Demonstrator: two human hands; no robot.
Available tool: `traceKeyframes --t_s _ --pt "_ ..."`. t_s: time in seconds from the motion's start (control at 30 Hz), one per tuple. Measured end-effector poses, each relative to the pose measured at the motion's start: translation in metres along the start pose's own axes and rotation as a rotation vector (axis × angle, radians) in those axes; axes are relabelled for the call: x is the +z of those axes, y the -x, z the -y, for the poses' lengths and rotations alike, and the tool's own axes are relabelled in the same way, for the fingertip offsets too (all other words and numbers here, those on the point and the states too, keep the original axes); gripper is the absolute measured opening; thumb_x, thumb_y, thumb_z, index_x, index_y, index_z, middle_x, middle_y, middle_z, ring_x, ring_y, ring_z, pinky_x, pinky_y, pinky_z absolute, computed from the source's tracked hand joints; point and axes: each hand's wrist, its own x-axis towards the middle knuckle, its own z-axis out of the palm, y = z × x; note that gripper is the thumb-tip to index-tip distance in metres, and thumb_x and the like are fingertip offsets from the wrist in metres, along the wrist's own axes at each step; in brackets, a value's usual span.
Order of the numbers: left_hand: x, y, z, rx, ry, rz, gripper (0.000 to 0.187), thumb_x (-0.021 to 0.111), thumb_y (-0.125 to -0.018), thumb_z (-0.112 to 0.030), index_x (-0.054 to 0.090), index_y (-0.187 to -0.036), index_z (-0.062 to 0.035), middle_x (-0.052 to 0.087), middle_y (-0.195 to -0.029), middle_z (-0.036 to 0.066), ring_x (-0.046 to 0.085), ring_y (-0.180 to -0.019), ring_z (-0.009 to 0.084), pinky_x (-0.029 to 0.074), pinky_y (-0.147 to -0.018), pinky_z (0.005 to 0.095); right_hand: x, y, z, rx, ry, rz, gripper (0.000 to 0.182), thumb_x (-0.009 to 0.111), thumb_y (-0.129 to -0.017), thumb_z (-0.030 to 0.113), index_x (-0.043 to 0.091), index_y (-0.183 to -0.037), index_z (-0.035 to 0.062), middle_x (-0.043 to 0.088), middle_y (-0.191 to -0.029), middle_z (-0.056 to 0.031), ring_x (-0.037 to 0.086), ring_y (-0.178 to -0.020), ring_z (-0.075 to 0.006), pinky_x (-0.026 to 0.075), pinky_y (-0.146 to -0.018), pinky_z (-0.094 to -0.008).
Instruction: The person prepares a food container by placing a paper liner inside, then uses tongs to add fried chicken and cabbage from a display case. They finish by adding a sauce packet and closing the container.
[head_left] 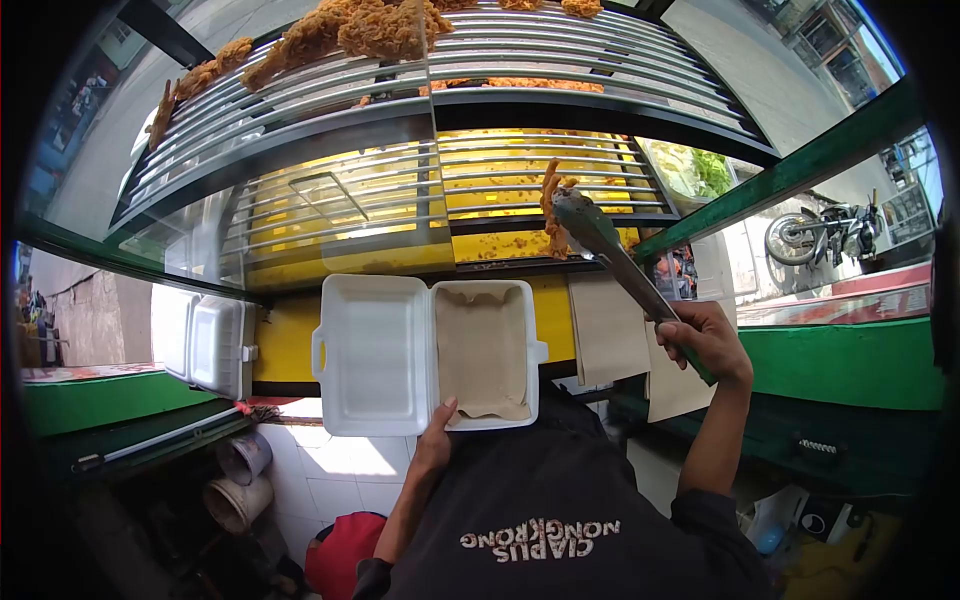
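Left hand point(437, 440) grips the near edge of an open foam box point(430, 352), paper-lined half level to receive food. Right hand point(705, 338), closed around tongs point(610, 250), pinches fried chicken point(553, 205) lifted before the wire rack point(400, 190).

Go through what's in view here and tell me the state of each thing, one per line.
Foam box: open, lid flat to the side, paper-lined, no food inside.
Tongs: shut on a fried chicken piece.
Right hand: grips the tongs' handle, raised.
Left hand: holds the box's near edge.
Stacked foam boxes: closed.
Upper rack: holds fried chicken at its far edge.
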Motion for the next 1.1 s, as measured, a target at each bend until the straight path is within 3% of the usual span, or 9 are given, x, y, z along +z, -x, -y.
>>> traceKeyframes --t_s 0.17,0.23,0.27,0.37,0.53,0.63,0.77,0.83,1.1 --pt "0.006 0.006 -0.008 -0.048 -0.030 0.025 0.050 0.045 -0.097 -0.033 0.050 -0.129 0.0054 0.058 -0.124 0.017 0.056 -0.114 0.0243 0.041 -0.103 0.0345 0.014 0.015 0.018 -0.022 0.241 0.012 0.031 0.078 -0.082 0.020 0.069 -0.102 -0.0015 0.063 -0.070 -0.0021 0.055 -0.058 -0.0080 0.045 -0.053 -0.0262" --pt "0.009 0.005 -0.010 -0.015 -0.064 -0.010 0.046 0.047 -0.096 -0.032 0.054 -0.123 0.0053 0.059 -0.121 0.016 0.058 -0.112 0.0241 0.042 -0.101 0.0342 0.022 0.017 0.027 -0.269 0.546 0.027 0.036 0.080 -0.078 0.022 0.069 -0.103 -0.0006 0.063 -0.069 -0.0056 0.056 -0.057 -0.0142 0.046 -0.055 -0.0297" --pt "0.012 0.006 -0.011 -0.014 -0.065 -0.010 0.046 0.047 -0.096 -0.032 0.054 -0.123 0.0053 0.059 -0.121 0.016 0.058 -0.112 0.0241 0.042 -0.101 0.0342 0.022 0.015 0.024 -0.447 0.761 0.019 0.039 0.080 -0.074 0.026 0.068 -0.103 0.0021 0.062 -0.071 -0.0096 0.060 -0.059 -0.0228 0.047 -0.056 -0.0349" --pt "0.015 0.009 -0.014 -0.073 0.034 -0.038 0.043 0.049 -0.095 -0.029 0.055 -0.120 0.0048 0.061 -0.116 0.017 0.058 -0.110 0.0240 0.043 -0.100 0.0337 0.035 0.019 0.035 -0.479 0.971 -0.007 0.040 0.077 -0.074 0.030 0.066 -0.102 0.0040 0.061 -0.072 -0.0098 0.061 -0.063 -0.0307 0.047 -0.057 -0.0402" --pt "0.023 0.021 -0.023 -0.003 -0.183 -0.103 0.036 0.056 -0.088 -0.026 0.062 -0.104 0.0066 0.063 -0.103 0.015 0.059 -0.100 0.0231 0.044 -0.095 0.0324 0.052 0.010 0.036 -0.572 1.153 -0.030 0.039 0.078 -0.070 0.025 0.064 -0.102 0.0066 0.059 -0.075 -0.0071 0.061 -0.067 -0.0280 0.048 -0.058 -0.0398" --pt "0.029 0.022 -0.027 -0.046 -0.079 -0.161 0.033 0.058 -0.088 -0.024 0.063 -0.098 0.0072 0.063 -0.100 0.014 0.059 -0.096 0.0220 0.045 -0.093 0.0323 0.059 0.007 0.039 -0.508 1.234 -0.027 0.041 0.078 -0.070 0.026 0.063 -0.103 0.0078 0.058 -0.076 -0.0063 0.062 -0.069 -0.0274 0.048 -0.058 -0.0399" --pt "0.020 0.018 -0.019 -0.004 -0.017 -0.138 0.037 0.060 -0.089 -0.026 0.063 -0.106 0.0075 0.064 -0.108 0.011 0.060 -0.095 0.0211 0.044 -0.091 0.0313 0.057 0.010 0.045 -0.507 1.258 -0.023 0.042 0.078 -0.070 0.026 0.062 -0.105 0.0083 0.057 -0.077 -0.0061 0.062 -0.070 -0.0271 0.048 -0.058 -0.0397" --pt "0.017 0.020 -0.022 0.044 -0.300 -0.138 0.035 0.060 -0.088 -0.025 0.065 -0.101 0.0074 0.065 -0.104 0.012 0.059 -0.096 0.0207 0.044 -0.091 0.0313 0.059 0.010 0.045 -0.501 1.266 -0.036 0.042 0.078 -0.070 0.026 0.062 -0.105 0.0083 0.058 -0.077 -0.0062 0.062 -0.070 -0.0272 0.048 -0.058 -0.0396" --pt "0.006 0.013 -0.020 -0.003 -0.315 -0.113 0.037 0.057 -0.090 -0.028 0.067 -0.098 0.0065 0.067 -0.101 0.012 0.059 -0.099 0.0217 0.042 -0.093 0.0310 0.061 0.022 0.051 -0.480 1.128 -0.043 0.046 0.081 -0.067 0.024 0.065 -0.107 0.0065 0.060 -0.076 -0.0071 0.062 -0.065 -0.0266 0.049 -0.057 -0.0379"
